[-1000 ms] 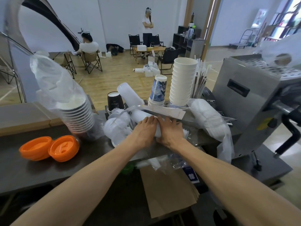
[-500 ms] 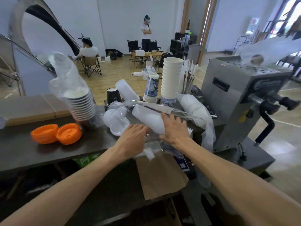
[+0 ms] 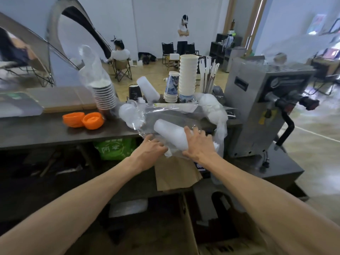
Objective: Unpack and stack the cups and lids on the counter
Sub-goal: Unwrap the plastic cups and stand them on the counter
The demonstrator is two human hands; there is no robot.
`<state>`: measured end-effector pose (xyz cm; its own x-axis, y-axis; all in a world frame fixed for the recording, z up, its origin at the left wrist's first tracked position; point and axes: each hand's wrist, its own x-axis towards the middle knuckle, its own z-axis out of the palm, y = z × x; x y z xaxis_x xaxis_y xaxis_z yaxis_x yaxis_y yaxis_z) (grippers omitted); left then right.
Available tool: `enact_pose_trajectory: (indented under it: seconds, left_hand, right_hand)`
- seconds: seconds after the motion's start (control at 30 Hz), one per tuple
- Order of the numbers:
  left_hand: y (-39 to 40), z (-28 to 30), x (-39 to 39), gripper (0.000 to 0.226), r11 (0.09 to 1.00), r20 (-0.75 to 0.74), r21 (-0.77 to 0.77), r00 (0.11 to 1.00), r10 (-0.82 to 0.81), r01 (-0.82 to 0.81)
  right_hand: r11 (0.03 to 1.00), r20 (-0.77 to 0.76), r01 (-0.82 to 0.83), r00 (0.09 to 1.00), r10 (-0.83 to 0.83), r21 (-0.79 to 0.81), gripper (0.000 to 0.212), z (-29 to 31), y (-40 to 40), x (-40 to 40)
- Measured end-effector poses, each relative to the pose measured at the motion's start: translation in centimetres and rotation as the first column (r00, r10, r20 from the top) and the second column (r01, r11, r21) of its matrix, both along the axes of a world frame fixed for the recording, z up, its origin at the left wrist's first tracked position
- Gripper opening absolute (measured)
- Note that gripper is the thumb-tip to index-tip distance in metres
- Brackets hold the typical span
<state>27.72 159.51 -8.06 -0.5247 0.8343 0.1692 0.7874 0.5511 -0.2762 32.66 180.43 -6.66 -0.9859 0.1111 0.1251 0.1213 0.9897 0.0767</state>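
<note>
Plastic wrap first: a clear sleeve [image 3: 165, 115] lies crumpled across the desk [image 3: 46, 131] at mid-frame, w/ a nested stack of frosted white cups [image 3: 170, 133] lying on its side inside it, near the front edge. Right hand [image 3: 198, 144] grips the near end of that stack, fingers curled over it. Left hand [image 3: 152, 148] pinches the loose film just beside the stack, fingers bunched on the wrap.

Step in hand, as I read it: getting this cup stack out of its sleeve, i.e. the unpacking half. Stacking not yet done for this lot.

Elsewhere on the desk: a bagged stack of brown-and-white cups [image 3: 104, 94] stands upright at centre-left, bag open at top. Two piles of orange lids [image 3: 82, 119] sit touching each other, just left of it. Tall stack of white paper cups [image 3: 187, 74] and a shorter printed-cup stack [image 3: 172, 87] stand upright behind the wrap, plus another frosted stack [image 3: 147, 89] leaning at a tilt. More bagged white lids [image 3: 211, 107] to the right, near the steel machine [image 3: 257, 100].

Next move prob. calls for: left hand holds the film back while right slides the stack free, then turns it upright and sets it on a bare bit of desk. Thin cups flex, so grip shouldn't squeeze hard.
</note>
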Motion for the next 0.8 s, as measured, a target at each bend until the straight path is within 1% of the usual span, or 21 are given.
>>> enact_pose_trajectory:
  seconds: [0.1,0.2,0.27,0.33,0.43,0.5,0.57,0.63,0.7,0.8]
  left_hand:
    - [0.0,-0.8,2.7,0.036,1.0,0.04,0.0,0.999,-0.023,0.023]
    - [-0.6,-1.3,4.9,0.045,0.981,-0.013,0.09,0.985,-0.17,0.171]
    - [-1.4,-1.8,6.2,0.046,0.969,-0.028,0.096,0.974,-0.227,0.229]
    - [-2.3,-2.7,7.4,0.046,0.969,-0.025,0.067,0.971,-0.236,0.237]
    - [-3.6,-4.5,8.6,0.045,0.977,0.026,0.021,0.976,-0.214,0.214]
    - [-4.3,-5.2,9.3,0.039,0.986,0.066,-0.051,0.985,-0.158,0.161]
    - [-5.0,-5.7,9.6,0.033,0.991,0.103,-0.115,0.993,-0.06,0.072]
    - [-6.1,-6.6,9.2,0.034,0.983,0.09,-0.183,0.995,0.051,-0.034]
    - [-7.6,-7.2,8.1,0.034,0.968,0.092,-0.188,0.979,0.184,-0.164]
    - [-10.0,-9.0,5.6,0.025,0.928,0.113,-0.207,0.934,0.338,-0.311]
  right_hand:
    - [1.0,0.018,0.0,1.0,0.0,-0.015,0.096,-1.1,-0.3,2.2]
    - [0.999,0.019,0.001,1.0,0.0,-0.038,0.096,-1.8,-0.7,4.0]
    - [0.999,0.03,-0.002,1.0,0.003,-0.044,0.094,-2.3,-1.0,5.0]
    - [0.999,0.042,-0.022,0.999,0.024,-0.044,0.092,-2.9,-1.4,5.9]
    - [0.996,0.056,-0.049,0.997,0.053,-0.068,0.09,-4.1,-2.5,6.6]
    - [0.995,0.088,-0.059,0.994,0.067,-0.087,0.09,-4.9,-3.4,6.8]
    - [0.992,0.112,-0.067,0.991,0.079,-0.108,0.09,-5.8,-4.2,6.7]
    - [0.989,0.124,-0.071,0.988,0.087,-0.128,0.09,-6.8,-5.1,6.1]
    - [0.988,0.133,-0.079,0.986,0.097,-0.133,0.089,-7.6,-6.0,5.1]
    - [0.985,0.153,-0.103,0.98,0.124,-0.139,0.087,-9.0,-7.7,2.7]
